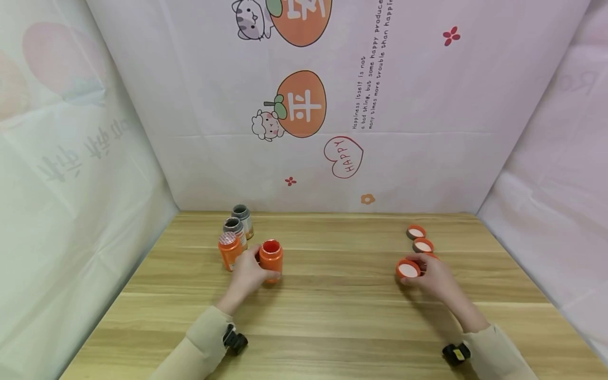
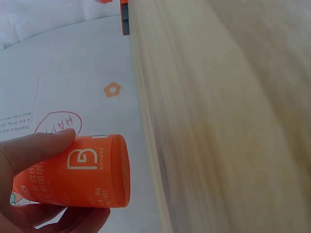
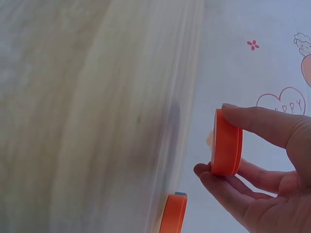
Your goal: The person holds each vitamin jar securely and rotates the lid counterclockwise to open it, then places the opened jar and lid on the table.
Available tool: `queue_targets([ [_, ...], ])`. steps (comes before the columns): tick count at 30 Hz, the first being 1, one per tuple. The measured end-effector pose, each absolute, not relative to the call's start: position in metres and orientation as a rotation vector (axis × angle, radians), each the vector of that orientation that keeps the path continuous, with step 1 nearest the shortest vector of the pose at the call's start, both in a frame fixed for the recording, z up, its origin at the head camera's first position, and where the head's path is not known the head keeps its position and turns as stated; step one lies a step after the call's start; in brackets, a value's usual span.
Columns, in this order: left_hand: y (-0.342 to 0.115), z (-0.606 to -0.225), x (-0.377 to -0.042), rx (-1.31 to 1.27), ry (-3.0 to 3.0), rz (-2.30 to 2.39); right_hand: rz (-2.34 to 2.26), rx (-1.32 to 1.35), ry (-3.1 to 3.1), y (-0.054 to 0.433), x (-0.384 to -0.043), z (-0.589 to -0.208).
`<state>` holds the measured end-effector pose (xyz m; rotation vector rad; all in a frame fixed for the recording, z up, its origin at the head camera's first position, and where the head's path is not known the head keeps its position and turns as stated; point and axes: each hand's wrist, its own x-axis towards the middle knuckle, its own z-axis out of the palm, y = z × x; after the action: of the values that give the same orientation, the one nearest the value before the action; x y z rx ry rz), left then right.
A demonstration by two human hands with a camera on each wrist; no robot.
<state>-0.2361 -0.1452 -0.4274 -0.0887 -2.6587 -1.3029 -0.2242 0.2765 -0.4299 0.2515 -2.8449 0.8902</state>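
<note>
My left hand (image 1: pixel 249 273) grips an open orange bottle (image 1: pixel 272 262) round its side, thumb on one side and fingers on the other. Its lidless mouth faces up; white print shows in the left wrist view, where the base is held off the table. On the right, my right hand (image 1: pixel 436 278) pinches an orange screw lid (image 1: pixel 408 269) by its rim, white liner upward. The right wrist view shows that lid (image 3: pixel 226 143) raised above the wood. Bottle and lid are well apart.
Left of the held bottle stand an orange bottle (image 1: pixel 230 253) with a patterned top and two grey bottles (image 1: pixel 234 227) without lids. Two orange-rimmed lids (image 1: pixel 423 245) lie at the right; a third lid (image 1: pixel 433 256) is partly hidden behind my hand. Printed cloth (image 1: pixel 404 174) encloses the wooden table (image 1: pixel 332 306).
</note>
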Motion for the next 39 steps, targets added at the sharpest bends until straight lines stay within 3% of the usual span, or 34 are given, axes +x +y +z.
queue_targets([
  [39, -0.193, -0.434, -0.228, -0.015, -2.772, -1.222, 0.799, -0.036, -3.069, 0.317, -0.219, -0.429],
])
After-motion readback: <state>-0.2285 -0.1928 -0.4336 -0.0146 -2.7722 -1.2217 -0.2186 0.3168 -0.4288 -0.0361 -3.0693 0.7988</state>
